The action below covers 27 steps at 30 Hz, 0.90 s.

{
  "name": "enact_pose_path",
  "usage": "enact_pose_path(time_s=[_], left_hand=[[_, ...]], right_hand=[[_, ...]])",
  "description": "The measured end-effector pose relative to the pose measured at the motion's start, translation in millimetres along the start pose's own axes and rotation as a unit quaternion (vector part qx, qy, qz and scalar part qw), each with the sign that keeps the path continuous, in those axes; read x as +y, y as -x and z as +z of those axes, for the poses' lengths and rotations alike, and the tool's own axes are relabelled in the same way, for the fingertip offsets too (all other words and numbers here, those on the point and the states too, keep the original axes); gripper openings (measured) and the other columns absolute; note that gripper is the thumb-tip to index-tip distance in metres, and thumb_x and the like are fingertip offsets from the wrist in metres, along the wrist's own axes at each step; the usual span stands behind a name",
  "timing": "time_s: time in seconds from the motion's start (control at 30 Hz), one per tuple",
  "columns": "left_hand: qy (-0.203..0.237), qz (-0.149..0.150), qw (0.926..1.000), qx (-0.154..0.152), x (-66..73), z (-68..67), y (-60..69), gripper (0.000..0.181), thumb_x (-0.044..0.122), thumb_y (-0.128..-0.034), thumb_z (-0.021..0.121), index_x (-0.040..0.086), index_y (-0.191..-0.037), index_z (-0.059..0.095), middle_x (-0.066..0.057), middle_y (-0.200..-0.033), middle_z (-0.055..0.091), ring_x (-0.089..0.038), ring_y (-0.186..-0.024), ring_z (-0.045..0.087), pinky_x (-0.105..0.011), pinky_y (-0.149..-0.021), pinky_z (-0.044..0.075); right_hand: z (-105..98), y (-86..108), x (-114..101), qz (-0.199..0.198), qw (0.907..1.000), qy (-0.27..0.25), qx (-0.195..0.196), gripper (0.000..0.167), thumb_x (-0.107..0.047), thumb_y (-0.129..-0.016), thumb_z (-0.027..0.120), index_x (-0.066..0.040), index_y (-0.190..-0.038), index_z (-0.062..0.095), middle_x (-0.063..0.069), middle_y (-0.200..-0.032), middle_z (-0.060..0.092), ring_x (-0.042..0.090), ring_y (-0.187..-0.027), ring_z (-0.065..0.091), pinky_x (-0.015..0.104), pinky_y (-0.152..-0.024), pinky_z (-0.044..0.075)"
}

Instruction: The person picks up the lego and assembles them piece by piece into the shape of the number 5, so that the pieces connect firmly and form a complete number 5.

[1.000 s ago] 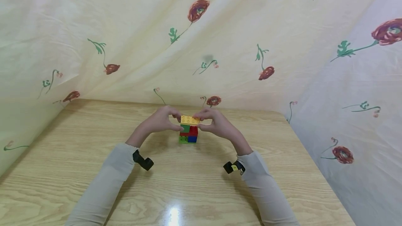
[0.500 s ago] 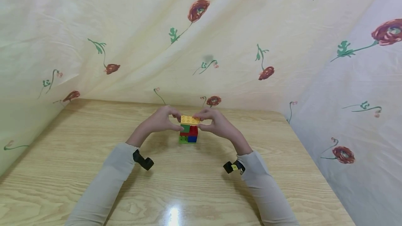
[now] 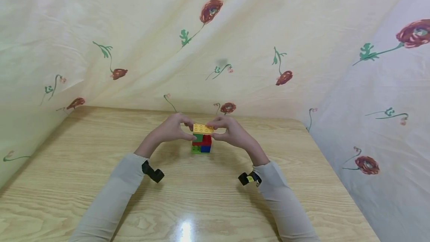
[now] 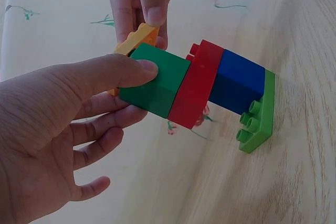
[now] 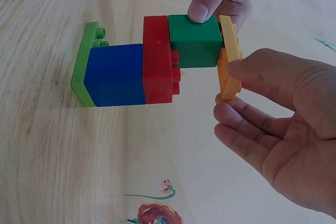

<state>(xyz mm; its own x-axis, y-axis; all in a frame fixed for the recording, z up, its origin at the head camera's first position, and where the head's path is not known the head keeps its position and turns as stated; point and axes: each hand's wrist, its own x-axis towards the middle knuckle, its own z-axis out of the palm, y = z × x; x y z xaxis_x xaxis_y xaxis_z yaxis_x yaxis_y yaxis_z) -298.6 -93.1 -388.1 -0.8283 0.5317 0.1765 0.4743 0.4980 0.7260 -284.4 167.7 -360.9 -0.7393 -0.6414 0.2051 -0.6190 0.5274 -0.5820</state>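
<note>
A stack of toy building bricks stands at the far middle of the table. Its base is a light green plate (image 4: 266, 114), with a blue brick (image 5: 114, 75) on one half. Above lies a red brick (image 4: 197, 87), and a dark green brick (image 4: 157, 80) sits over the left part of it. At the top, a thin yellow plate (image 3: 203, 128) overhangs to the right; a narrow dark gap shows between it and the dark green brick. My left hand (image 3: 172, 128) pinches the dark green brick between thumb and fingers. My right hand (image 3: 231, 131) pinches the overhanging end of the yellow plate.
The wooden table (image 3: 208, 197) stretches in front of the stack. Close behind it hangs a pale flowered cloth (image 3: 151, 66), which also covers both sides. Each wrist wears a small black camera, the left camera (image 3: 153, 171) and the right camera (image 3: 249, 178).
</note>
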Motion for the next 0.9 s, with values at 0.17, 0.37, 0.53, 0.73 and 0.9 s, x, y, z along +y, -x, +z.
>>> enact_pose_path(time_s=[0.17, 0.37, 0.53, 0.73, 0.9], left_hand=[[-0.001, 0.003, 1.0000, 0.001, -1.2, -0.2, 0.5, 0.019, 0.021, -0.0799, 0.087, 0.011, -0.091, 0.075, -0.004, -0.102, 0.074, -0.029, -0.109, 0.060, -0.059, -0.101, 0.047], [-0.001, 0.001, 1.0000, -0.001, -1.3, -0.6, 0.1, 0.020, 0.022, -0.0801, 0.087, 0.012, -0.092, 0.075, -0.004, -0.104, 0.075, -0.032, -0.111, 0.060, -0.059, -0.101, 0.047], [-0.003, -0.001, 1.0000, -0.003, -0.1, -1.1, 0.5, 0.020, 0.023, -0.0806, 0.086, 0.012, -0.093, 0.075, -0.004, -0.104, 0.074, -0.032, -0.112, 0.060, -0.058, -0.101, 0.047], [-0.001, -0.001, 1.0000, -0.004, -0.6, -1.4, 0.3, 0.020, 0.023, -0.0806, 0.087, 0.012, -0.093, 0.076, -0.004, -0.103, 0.074, -0.033, -0.113, 0.060, -0.058, -0.102, 0.047], [0.002, 0.002, 1.0000, -0.004, -0.8, -1.4, 0.2, 0.020, 0.022, -0.0805, 0.086, 0.011, -0.094, 0.076, -0.003, -0.102, 0.074, -0.031, -0.111, 0.061, -0.058, -0.101, 0.048]], right_hand=[[-0.2, -1.1, 1.1, 0.003, 1.0000, -0.001, -0.003, 0.037, -0.006, -0.092, 0.073, -0.005, -0.128, 0.071, 0.011, -0.113, 0.069, 0.021, -0.099, 0.060, 0.039, -0.082, 0.054], [0.1, -1.2, 1.4, 0.016, 0.9998, -0.007, 0.001, 0.035, -0.007, -0.090, 0.074, -0.008, -0.126, 0.073, 0.009, -0.115, 0.071, 0.022, -0.100, 0.062, 0.037, -0.087, 0.055], [1.0, -1.9, 2.1, 0.019, 0.9998, -0.009, 0.005, 0.035, -0.006, -0.090, 0.074, -0.007, -0.125, 0.072, 0.010, -0.121, 0.071, 0.031, -0.106, 0.064, 0.044, -0.094, 0.055], [1.7, -2.6, 2.1, 0.014, 0.9998, -0.010, 0.003, 0.036, -0.006, -0.090, 0.074, -0.006, -0.126, 0.070, 0.009, -0.121, 0.072, 0.030, -0.109, 0.066, 0.055, -0.102, 0.051], [2.0, -1.7, 1.3, 0.014, 0.9998, -0.011, 0.001, 0.036, -0.008, -0.091, 0.074, -0.008, -0.127, 0.069, 0.008, -0.122, 0.072, 0.024, -0.107, 0.067, 0.056, -0.101, 0.051]])
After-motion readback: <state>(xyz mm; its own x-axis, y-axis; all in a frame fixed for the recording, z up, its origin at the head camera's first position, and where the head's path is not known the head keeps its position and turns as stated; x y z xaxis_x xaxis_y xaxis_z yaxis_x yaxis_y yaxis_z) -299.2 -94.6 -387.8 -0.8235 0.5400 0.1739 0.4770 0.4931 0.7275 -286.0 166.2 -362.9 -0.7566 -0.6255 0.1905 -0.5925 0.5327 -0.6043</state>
